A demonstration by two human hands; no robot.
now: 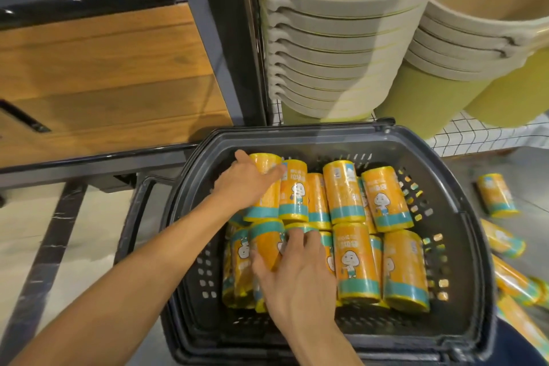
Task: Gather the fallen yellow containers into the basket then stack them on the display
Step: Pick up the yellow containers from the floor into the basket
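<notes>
Beyond your fingertips, nested stacks of pale-rimmed green buckets (341, 47) lean over the dark basket (463, 246), which sits directly under both your hands and holds two rows of yellow containers (344, 192) lying on their sides. More yellow containers lie on the floor (496, 194), outside the basket and well to the right of your right fingers. Your left hand (246, 184) grips the far-left container (269, 187) of the far row, thumb hooked over its far end and fingers wrapped across its top. Your right hand (297, 273) lies on a near-row container (300, 227) mostly hidden beneath your palm, fingers (297, 236) together and reaching its teal far end, thumb splayed left over its neighbour (266, 246). You cannot tell whether that hand actually clasps it.
</notes>
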